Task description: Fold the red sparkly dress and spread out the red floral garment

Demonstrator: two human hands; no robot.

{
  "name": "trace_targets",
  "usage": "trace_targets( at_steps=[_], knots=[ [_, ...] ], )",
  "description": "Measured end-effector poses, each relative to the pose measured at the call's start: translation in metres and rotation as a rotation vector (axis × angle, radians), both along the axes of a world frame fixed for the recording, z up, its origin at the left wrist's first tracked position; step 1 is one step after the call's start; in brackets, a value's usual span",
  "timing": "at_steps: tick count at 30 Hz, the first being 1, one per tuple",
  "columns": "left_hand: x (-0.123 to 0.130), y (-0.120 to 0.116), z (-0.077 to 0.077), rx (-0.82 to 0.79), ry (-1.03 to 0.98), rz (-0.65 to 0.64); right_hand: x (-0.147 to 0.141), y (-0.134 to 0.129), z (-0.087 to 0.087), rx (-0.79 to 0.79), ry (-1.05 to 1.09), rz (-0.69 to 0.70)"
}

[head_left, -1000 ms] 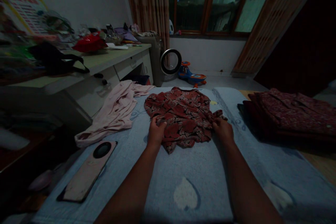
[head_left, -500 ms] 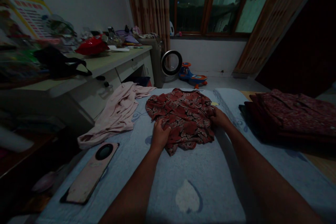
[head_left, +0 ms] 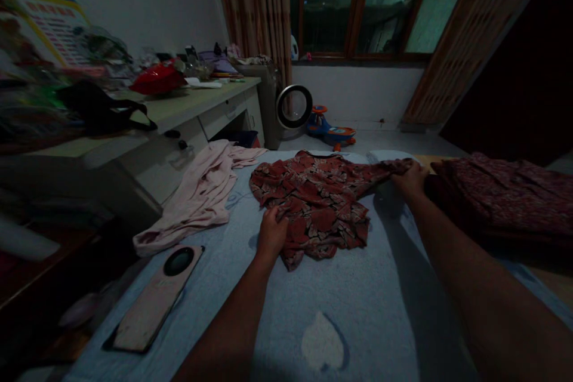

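Head-worn camera faces forward, angled downward.

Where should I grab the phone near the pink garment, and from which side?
Probably across the middle of the phone, from above with the left hand, fingers on its long edges: it lies flat, is narrower than long, and the pink garment lies close to its far end.
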State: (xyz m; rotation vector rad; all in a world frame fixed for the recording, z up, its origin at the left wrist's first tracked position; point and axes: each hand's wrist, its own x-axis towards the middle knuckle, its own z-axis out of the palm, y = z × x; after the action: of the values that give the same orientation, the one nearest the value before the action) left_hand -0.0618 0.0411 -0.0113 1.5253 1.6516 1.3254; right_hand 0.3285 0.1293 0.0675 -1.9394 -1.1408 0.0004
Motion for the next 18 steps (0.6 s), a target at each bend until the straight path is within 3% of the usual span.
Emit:
trace_targets(
  at_steps=[4, 8, 11, 14, 18],
  knots=[
    [-0.001, -0.006, 0.005, 0.044, 0.217, 0.084, -0.024, -0.031, -0.011, -0.296, -0.236, -0.018],
    [-0.011, 0.003, 0.018, 0.087, 0.334, 0.16, -0.05, -0.06, -0.018, -0.307, -0.357, 0.043],
    [-0.021, 0.022, 0.029, 0.071, 0.432, 0.122, -0.064, -0.074, -0.025, -0.355, -0.323, 0.169],
    [-0.029, 0.045, 0.038, -0.067, 0.544, 0.043, -0.081, -0.087, -0.037, -0.447, -0.279, 0.353],
    [-0.036, 0.071, 0.041, -0.294, 0.604, 0.021, -0.103, -0.102, -0.053, -0.426, -0.385, 0.411]
  ],
)
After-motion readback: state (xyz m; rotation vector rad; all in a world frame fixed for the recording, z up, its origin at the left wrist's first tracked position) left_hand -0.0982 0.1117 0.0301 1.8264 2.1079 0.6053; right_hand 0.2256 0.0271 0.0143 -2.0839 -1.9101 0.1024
